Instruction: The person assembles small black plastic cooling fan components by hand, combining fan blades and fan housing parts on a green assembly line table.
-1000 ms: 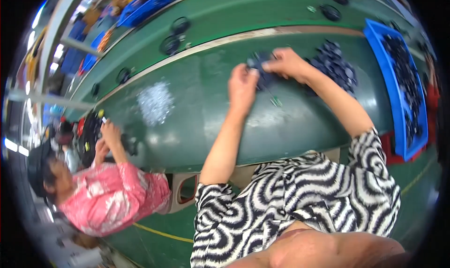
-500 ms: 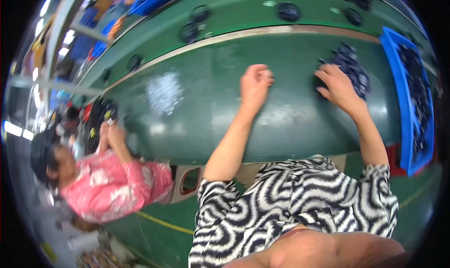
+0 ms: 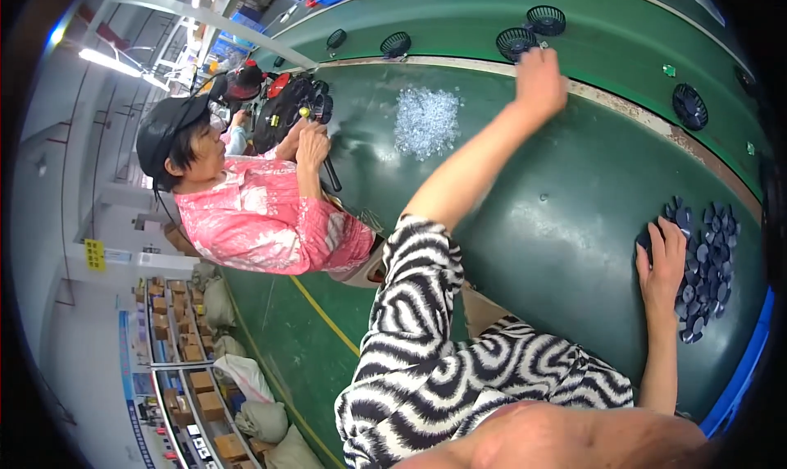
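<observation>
My left hand (image 3: pixel 541 84) is stretched out over the belt's near edge, with its fingers bent in. The fingertips are at the rim of a black slatted fan wheel (image 3: pixel 516 44); whether they grip it is hidden. Close behind lies another fan wheel (image 3: pixel 546 20). On the right, my right hand (image 3: pixel 662 266) rests at the left side of a pile of small dark plastic pieces (image 3: pixel 710 260). A dark plastic piece (image 3: pixel 643 239) shows between its thumb and fingers.
More fan wheels, such as one at the right (image 3: pixel 689 107), lie along the green belt (image 3: pixel 619 55). A heap of small clear pieces (image 3: pixel 426 123) sits on the green table (image 3: pixel 525 223). A person in pink (image 3: pixel 254 215) works at its left end. A blue bin edge (image 3: pixel 742 371) borders the right.
My left hand has reached forward from above the table to a fan wheel at the belt. My right hand stays by the pile of dark pieces. The whole view has swung left.
</observation>
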